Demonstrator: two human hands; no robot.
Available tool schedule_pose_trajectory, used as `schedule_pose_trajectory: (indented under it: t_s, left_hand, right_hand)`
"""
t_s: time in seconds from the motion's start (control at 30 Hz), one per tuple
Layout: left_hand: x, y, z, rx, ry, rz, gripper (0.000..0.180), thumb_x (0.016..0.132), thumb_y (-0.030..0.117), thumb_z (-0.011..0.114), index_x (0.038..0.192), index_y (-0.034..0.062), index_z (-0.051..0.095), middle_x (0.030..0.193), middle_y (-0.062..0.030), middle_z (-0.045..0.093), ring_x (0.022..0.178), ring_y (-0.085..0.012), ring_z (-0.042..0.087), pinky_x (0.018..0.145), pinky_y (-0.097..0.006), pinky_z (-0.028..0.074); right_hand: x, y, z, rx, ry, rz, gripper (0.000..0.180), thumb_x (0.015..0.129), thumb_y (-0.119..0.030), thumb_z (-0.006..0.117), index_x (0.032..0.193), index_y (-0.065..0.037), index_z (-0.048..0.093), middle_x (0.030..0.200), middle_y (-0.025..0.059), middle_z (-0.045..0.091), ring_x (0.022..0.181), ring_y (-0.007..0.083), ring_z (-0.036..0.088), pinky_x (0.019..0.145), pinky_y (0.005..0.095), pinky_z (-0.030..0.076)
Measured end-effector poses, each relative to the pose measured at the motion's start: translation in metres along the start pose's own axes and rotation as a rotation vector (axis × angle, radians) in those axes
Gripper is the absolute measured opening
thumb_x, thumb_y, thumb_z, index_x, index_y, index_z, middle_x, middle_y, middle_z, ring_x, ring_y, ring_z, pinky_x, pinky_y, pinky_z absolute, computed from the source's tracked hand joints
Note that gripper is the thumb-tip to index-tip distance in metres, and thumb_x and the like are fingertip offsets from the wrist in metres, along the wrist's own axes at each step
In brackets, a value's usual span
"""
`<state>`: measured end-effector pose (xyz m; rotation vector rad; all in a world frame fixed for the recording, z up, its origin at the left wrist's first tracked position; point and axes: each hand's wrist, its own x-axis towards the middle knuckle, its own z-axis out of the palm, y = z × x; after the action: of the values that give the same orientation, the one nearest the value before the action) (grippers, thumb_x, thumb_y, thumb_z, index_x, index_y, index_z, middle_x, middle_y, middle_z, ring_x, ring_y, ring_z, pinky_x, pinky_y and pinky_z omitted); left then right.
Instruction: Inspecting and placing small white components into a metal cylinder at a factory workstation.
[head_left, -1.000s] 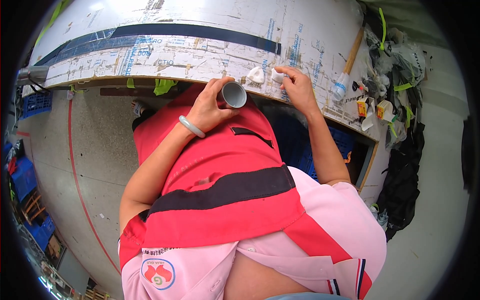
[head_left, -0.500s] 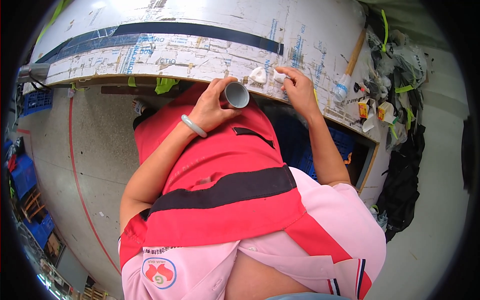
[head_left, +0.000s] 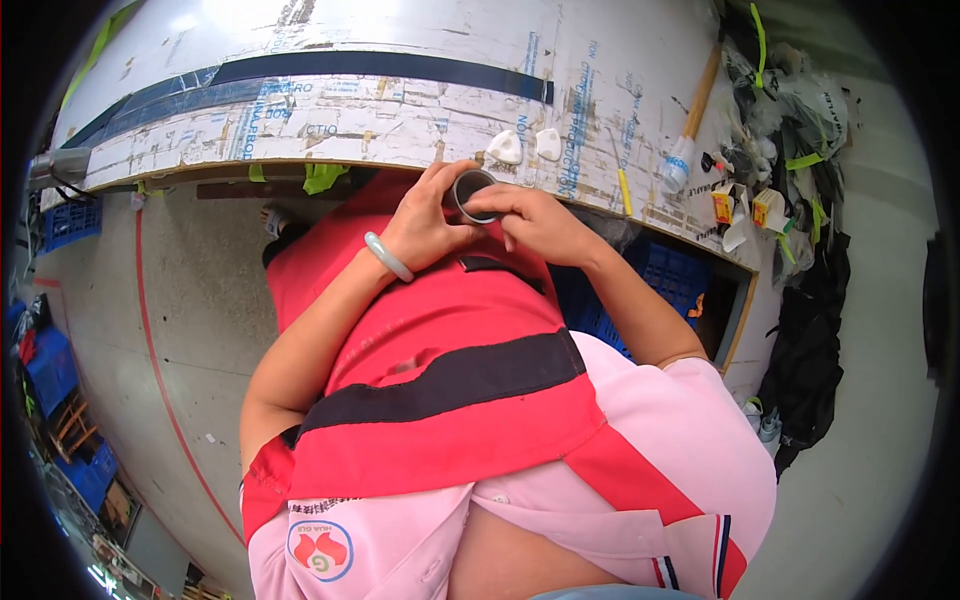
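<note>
My left hand (head_left: 428, 212), a pale bangle on its wrist, wraps round a grey round cup (head_left: 461, 186) over my lap at the table's near edge. The cup's open mouth is turned up toward me. Bent and close together, the fingers of my right hand (head_left: 540, 222) reach into that mouth. Their tips are hidden inside, so whether they pinch anything does not show. Just beyond the cup, two white rounded-triangle pieces, a left one (head_left: 504, 147) and a right one (head_left: 548, 144), lie apart on the worn white tabletop (head_left: 400, 125); neither hand touches them.
A dark strip (head_left: 380, 66) runs along the tabletop. To the right lie a yellow pen-like stick (head_left: 625, 192), a wooden-handled mallet (head_left: 681, 158) and small yellow-red boxes (head_left: 769, 210). Plastic bags (head_left: 805, 100) hang at the right end; a blue crate (head_left: 672, 280) stands under the table.
My right hand has left the right white piece on the table and come left and nearer, its fingers now in the cup's mouth. My left hand keeps holding the cup.
</note>
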<state>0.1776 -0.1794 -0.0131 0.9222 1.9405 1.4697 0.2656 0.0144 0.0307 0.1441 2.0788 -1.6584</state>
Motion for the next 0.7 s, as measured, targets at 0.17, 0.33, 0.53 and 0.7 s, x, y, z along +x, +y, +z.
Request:
schedule_pose_trajectory:
  t_s: [0.17, 0.33, 0.53, 0.7]
  left_hand:
    - [0.003, 0.000, 0.001, -0.003, -0.002, 0.005, 0.070, 0.071, 0.012, 0.082, 0.134, 0.0019, 0.053, 0.122, -0.0166, 0.057, 0.115, -0.0343, 0.060, 0.100, -0.039, 0.049]
    - [0.000, -0.002, 0.000, 0.014, 0.019, 0.013, 0.070, 0.072, 0.013, 0.083, 0.134, 0.0035, 0.054, 0.123, -0.0163, 0.057, 0.115, -0.0344, 0.059, 0.101, -0.039, 0.049]
    - [0.000, -0.001, -0.001, 0.013, 0.010, 0.003, 0.071, 0.073, 0.014, 0.083, 0.136, 0.0038, 0.053, 0.123, -0.0168, 0.057, 0.116, -0.0347, 0.059, 0.101, -0.039, 0.048]
    - [-0.001, 0.000, -0.002, 0.033, 0.010, 0.009, 0.071, 0.073, 0.014, 0.084, 0.136, 0.0037, 0.053, 0.123, -0.0172, 0.057, 0.115, -0.0350, 0.059, 0.100, -0.039, 0.049]
  right_hand:
    - [-0.014, -0.004, -0.028, 0.248, 0.132, 0.077, 0.045, 0.088, -0.004, 0.046, 0.125, -0.005, 0.071, 0.074, -0.0002, 0.066, 0.060, 0.0023, 0.051, 0.056, 0.0175, 0.040]
    - [-0.026, 0.013, -0.068, 0.042, 0.451, 0.084, 0.044, 0.088, -0.003, 0.045, 0.122, -0.004, 0.073, 0.084, 0.0029, 0.070, 0.062, 0.0028, 0.053, 0.056, 0.0180, 0.042]
    - [-0.017, 0.043, -0.081, -0.101, 0.590, 0.038, 0.042, 0.089, -0.002, 0.044, 0.121, -0.003, 0.073, 0.117, 0.0066, 0.070, 0.068, 0.0039, 0.058, 0.056, 0.0203, 0.043]
    - [-0.014, 0.050, -0.079, -0.126, 0.603, 0.042, 0.042, 0.090, -0.003, 0.045, 0.121, -0.003, 0.073, 0.117, 0.0061, 0.070, 0.068, 0.0041, 0.059, 0.056, 0.0204, 0.043]
